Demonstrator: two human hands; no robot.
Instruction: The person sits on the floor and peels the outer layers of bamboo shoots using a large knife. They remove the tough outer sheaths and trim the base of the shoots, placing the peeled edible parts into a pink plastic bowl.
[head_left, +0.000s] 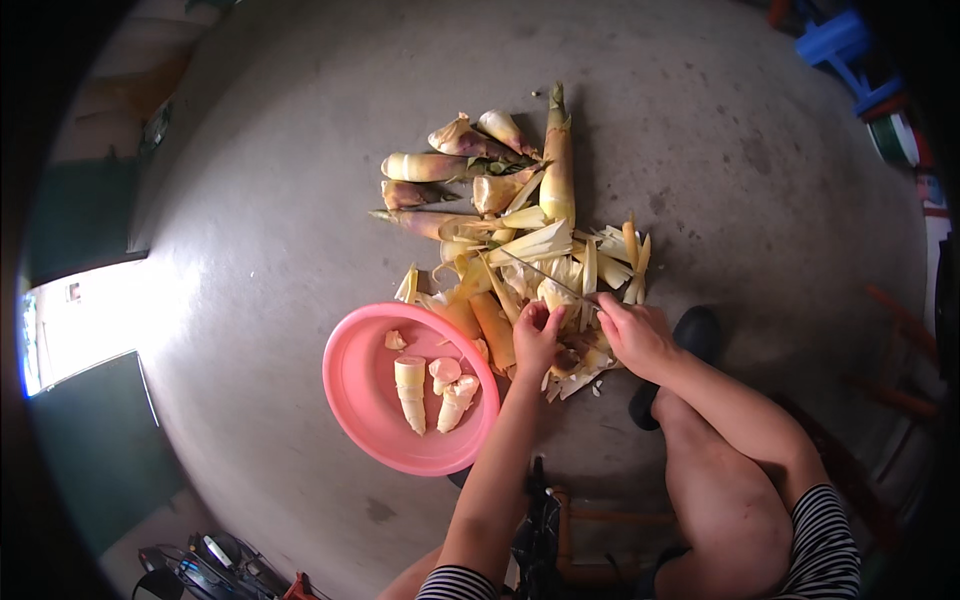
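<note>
My right hand (634, 334) is closed on the handle of a knife (551, 279), whose thin blade points up and left over the peelings. A pale peeled bamboo shoot piece (553, 294) is held in my left hand (538, 335), close to the blade. Beneath both hands spreads a heap of bamboo shoot husks (536, 244). Beyond it lie several unpeeled bamboo shoots (427, 167), with one long shoot (556, 161) pointing away from me. To the left, a pink plastic basin (360, 435) holds several peeled shoot pieces (410, 390).
Grey concrete floor (300, 187) surrounds the heap. My dark shoe (697, 334) is right of the husks. A blue plastic stool (836, 41) stands at the upper right, and an open doorway (82, 315) lies at the far left. Assorted items (214, 562) sit at the lower left.
</note>
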